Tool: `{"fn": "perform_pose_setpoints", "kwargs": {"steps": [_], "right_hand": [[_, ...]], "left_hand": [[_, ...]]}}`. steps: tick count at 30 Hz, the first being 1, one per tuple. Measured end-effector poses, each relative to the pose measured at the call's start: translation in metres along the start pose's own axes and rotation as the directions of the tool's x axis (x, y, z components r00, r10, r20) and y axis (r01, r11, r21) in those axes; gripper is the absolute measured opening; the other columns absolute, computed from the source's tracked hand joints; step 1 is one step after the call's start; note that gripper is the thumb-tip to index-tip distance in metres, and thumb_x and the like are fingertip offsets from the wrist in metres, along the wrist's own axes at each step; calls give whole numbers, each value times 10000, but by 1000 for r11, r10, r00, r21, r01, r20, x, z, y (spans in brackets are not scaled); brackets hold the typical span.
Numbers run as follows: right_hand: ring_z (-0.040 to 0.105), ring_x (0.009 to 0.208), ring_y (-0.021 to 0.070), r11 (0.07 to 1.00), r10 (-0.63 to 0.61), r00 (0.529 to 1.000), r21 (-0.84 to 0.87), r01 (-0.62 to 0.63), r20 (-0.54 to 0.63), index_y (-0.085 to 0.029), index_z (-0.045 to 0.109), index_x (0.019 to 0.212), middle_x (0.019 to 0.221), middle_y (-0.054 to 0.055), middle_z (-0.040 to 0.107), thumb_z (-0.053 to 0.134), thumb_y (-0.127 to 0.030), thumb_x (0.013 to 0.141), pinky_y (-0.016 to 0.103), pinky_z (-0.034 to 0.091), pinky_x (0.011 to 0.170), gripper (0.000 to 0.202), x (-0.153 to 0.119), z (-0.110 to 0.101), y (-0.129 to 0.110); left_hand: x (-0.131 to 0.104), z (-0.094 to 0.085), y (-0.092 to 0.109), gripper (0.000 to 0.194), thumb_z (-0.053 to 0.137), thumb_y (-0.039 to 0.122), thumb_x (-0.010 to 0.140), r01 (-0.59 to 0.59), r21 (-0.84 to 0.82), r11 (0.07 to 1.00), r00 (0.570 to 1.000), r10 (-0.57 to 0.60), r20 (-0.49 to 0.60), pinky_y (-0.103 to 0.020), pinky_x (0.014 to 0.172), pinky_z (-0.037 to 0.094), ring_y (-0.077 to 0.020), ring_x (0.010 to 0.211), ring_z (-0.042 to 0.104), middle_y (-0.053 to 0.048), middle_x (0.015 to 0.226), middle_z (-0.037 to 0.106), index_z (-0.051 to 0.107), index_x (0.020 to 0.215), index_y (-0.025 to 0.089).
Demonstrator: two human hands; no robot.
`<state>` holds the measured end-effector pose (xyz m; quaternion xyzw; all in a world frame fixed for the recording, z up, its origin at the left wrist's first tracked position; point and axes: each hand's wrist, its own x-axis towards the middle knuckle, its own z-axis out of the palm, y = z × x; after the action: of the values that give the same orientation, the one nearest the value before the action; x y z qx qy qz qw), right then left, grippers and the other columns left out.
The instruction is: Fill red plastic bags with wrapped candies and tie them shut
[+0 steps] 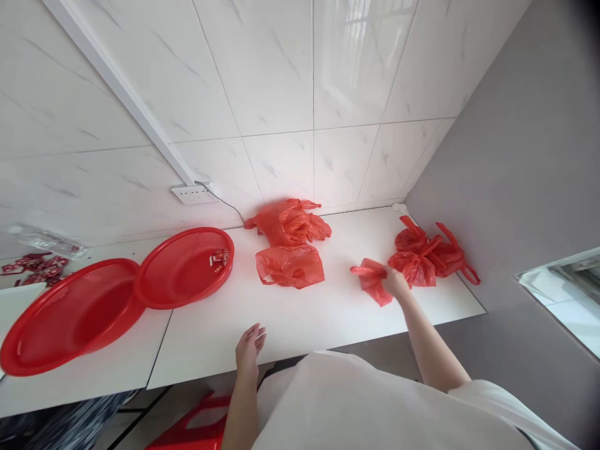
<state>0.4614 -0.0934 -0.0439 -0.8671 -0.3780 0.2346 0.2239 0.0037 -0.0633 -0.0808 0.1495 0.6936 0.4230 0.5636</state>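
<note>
While the right hand [394, 282] clamps its fingers on a red bag [373, 285] over the white table [300, 319], just beside the bundled bags [418, 267], the left hand [250, 349] hangs free, fingers slightly apart; a light, steady grip probably spares the thin bag.

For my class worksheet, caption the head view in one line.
A red bag in the right hand's grip at a white table, two red baskets to the left.
</note>
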Motion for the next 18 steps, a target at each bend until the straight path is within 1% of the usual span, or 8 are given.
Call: {"fn": "perform_pose_setpoints", "kwargs": {"steps": [2, 5, 8, 10, 13, 14, 16, 18], "right_hand": [[634, 933, 336, 995, 76, 988, -56, -84, -132, -97, 602, 1230, 996, 205, 686, 510, -118, 748, 409, 449, 789, 492, 17, -41, 14], [581, 1105, 377, 973, 191, 888, -36, -227, -419, -77, 421, 1399, 1233, 254, 595, 546, -259, 812, 473, 443, 899, 627, 32, -87, 27], [431, 1276, 433, 955, 241, 808, -16, -296, -537, -103, 311, 1466, 1427, 276, 420, 592, -371, 811, 571, 385, 975, 761, 35, -94, 25], [389, 1303, 423, 971, 215, 853, 13, -238, -475, -126, 434, 1383, 1409, 251, 437, 591, -343, 809, 581, 353, 1001, 633, 30, -76, 14], [434, 1250, 379, 966, 67, 982, 257, -20, -174, -147, 628, 1060, 1213, 204, 565, 594, -237, 767, 549, 317, 1033, 309, 14, -21, -19], [451, 1226, 375, 917, -29, 997, 396, 54, -71, -158, 652, 947, 1149, 191, 586, 609, -209, 747, 546, 284, 1055, 211, 8, 0, -33], [503, 1164, 339, 866, -148, 989, 486, 118, 23, -212, 657, 743, 1038, 134, 622, 658, -205, 715, 491, 306, 1059, 29, -8, 44, -63], [490, 1181, 329, 810, -235, 968, 568, 146, 86, -237, 646, 618, 1023, 106, 632, 730, -213, 664, 454, 339, 1043, 99, -27, 85, -93]], "left_hand": [[3, -5, 4, 88, 619, 120, 844, -16, -30, 999, 999, 15, -29, -229, 692, 502, -98, 650, 671, -36, 780, 717, 680, 874, 177], [7, -13, 8, 91, 611, 119, 849, -28, -50, 998, 997, 24, -79, -225, 698, 506, -95, 648, 667, -27, 770, 712, 675, 864, 182], [8, -17, 9, 92, 612, 118, 842, -28, -45, 999, 995, 24, -92, -236, 710, 515, -99, 642, 666, -29, 762, 710, 675, 858, 183], [8, -18, 9, 89, 614, 121, 836, -33, -45, 998, 995, 28, -97, -250, 721, 525, -103, 636, 664, -32, 760, 710, 676, 854, 182], [6, -16, 10, 88, 619, 124, 821, -43, -43, 998, 995, 39, -91, -273, 744, 539, -114, 643, 668, -42, 773, 713, 680, 852, 180], [6, -15, 11, 89, 624, 125, 815, -47, -42, 998, 995, 43, -85, -280, 754, 541, -118, 651, 671, -44, 780, 714, 682, 853, 180], [6, -13, 13, 93, 634, 126, 804, -50, -39, 998, 996, 47, -76, -287, 768, 541, -123, 663, 675, -48, 791, 717, 686, 858, 180], [6, -11, 16, 94, 643, 126, 796, -55, -37, 998, 997, 52, -62, -285, 768, 537, -122, 665, 675, -52, 800, 720, 690, 860, 178]]}}
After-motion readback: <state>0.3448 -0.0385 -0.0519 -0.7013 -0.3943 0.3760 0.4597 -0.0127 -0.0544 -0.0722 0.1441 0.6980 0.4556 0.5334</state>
